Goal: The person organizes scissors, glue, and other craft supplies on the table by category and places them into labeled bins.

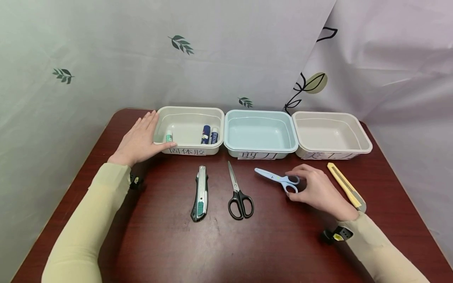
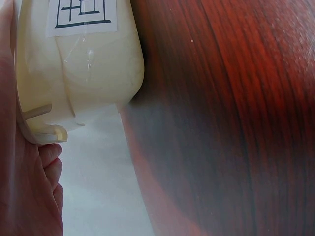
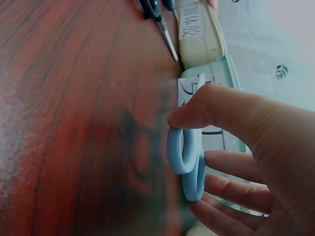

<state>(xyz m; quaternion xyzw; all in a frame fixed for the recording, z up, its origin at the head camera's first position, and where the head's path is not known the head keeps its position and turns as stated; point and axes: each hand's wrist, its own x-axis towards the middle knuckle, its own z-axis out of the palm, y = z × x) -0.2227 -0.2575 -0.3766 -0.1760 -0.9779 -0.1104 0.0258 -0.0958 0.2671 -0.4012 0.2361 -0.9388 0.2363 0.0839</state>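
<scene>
My right hand [image 1: 316, 188] pinches a pair of light blue scissors [image 1: 270, 175] by the handles, its thumb on one side and fingers on the other. In the right wrist view the blue handles [image 3: 181, 152] cast a shadow on the tabletop. My left hand [image 1: 139, 137] rests with straight fingers at the left end of a cream bin [image 1: 191, 149], thumb along the front rim. Inside that bin lie a green-and-white glue stick [image 1: 169, 136] and two dark blue ones [image 1: 205, 135]. Black-handled scissors [image 1: 238, 198] lie left of the blue pair.
A light blue bin [image 1: 262, 151] and a beige bin [image 1: 332, 151] continue the row, each with a paper label in front. A green-and-silver utility knife [image 1: 200, 194] lies left of the black scissors, a yellow utility knife [image 1: 345, 184] beyond my right hand. Patterned cloth [image 1: 212, 59] hangs behind.
</scene>
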